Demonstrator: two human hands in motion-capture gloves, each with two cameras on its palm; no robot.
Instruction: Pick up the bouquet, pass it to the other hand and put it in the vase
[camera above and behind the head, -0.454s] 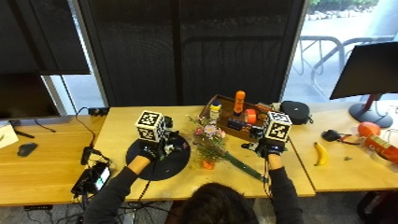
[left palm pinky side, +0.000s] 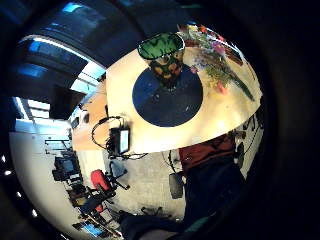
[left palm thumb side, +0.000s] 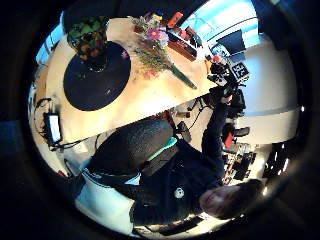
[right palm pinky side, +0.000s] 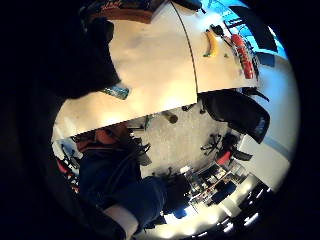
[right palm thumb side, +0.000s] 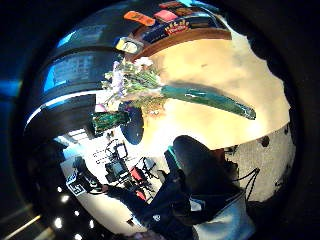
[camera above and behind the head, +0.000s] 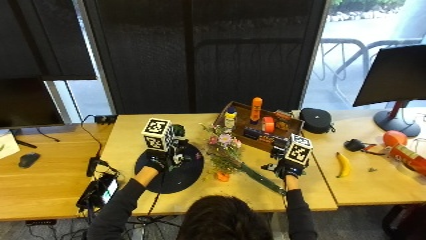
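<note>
The bouquet (camera above and behind the head: 226, 155) lies on the counter (camera above and behind the head: 133, 135) just right of the vase (camera above and behind the head: 178, 145), not yet picked up. Your right hand (camera above and behind the head: 287, 170) hovers by its stem end; your left hand (camera above and behind the head: 158, 162) sits beside the vase. Fingers: cannot tell for either. Next, grasp the stems. Only the right thumb-side view shows the full stem wrap.

- Table (camera above and behind the head: 200, 192): pale wood, smooth, matt.
- Mat (camera above and behind the head: 178, 172) under the left hand (camera above and behind the head: 158, 162): dark, matt.
- Bouquet (camera above and behind the head: 229, 157) beside the right hand (camera above and behind the head: 287, 170): glossy green wrap.
- Tray (camera above and behind the head: 234, 112) beyond: brown wood.
</note>
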